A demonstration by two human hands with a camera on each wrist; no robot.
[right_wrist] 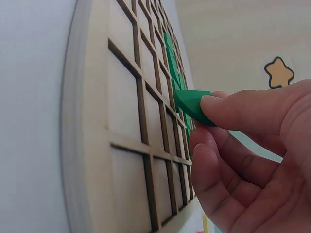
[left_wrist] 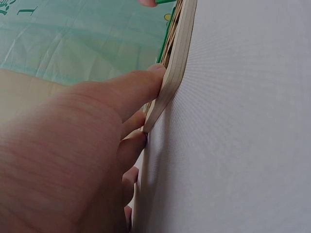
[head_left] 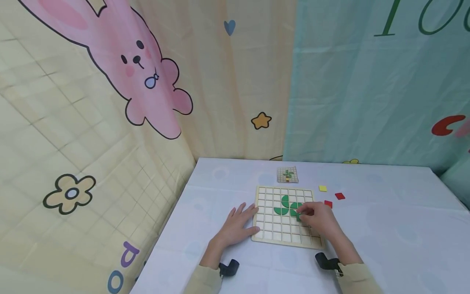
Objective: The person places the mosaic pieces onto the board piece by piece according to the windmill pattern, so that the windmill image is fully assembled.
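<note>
A wooden grid board with pale square cells lies on the table. Several green curved tiles sit in cells at its middle. My left hand rests at the board's left side with fingers spread, thumb and fingertips touching the rim in the left wrist view. Over the board's right half, my right hand pinches a green tile with one curved edge between thumb and finger. That tile is tilted above the cells in the right wrist view; whether it touches the board I cannot tell.
Beyond the board lies a small pattern card showing a grid with a green figure. To the right are a yellow square tile and two red tiles, one farther out and one beside my right hand. Printed curtains hang behind the table.
</note>
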